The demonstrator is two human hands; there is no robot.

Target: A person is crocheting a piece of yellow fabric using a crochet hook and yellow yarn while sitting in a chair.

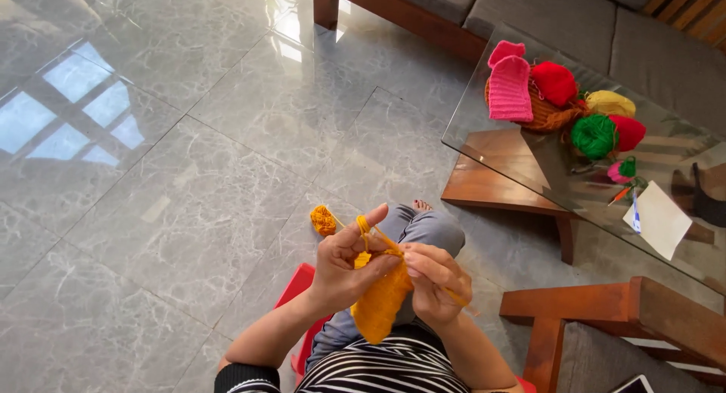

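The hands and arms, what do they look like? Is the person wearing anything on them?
Both hands, left hand and right hand, are bare: no gloves, and no rings or watch that I can make out. The forearms are uncovered too. A black-and-white striped knit top shows, with a dark ribbed sleeve edge.

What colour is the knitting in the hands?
Orange knitting, seen in the head view.

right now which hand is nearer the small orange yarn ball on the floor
Left. The left hand is just right of and below the yarn ball; the right hand is farther right, beyond the knitting.
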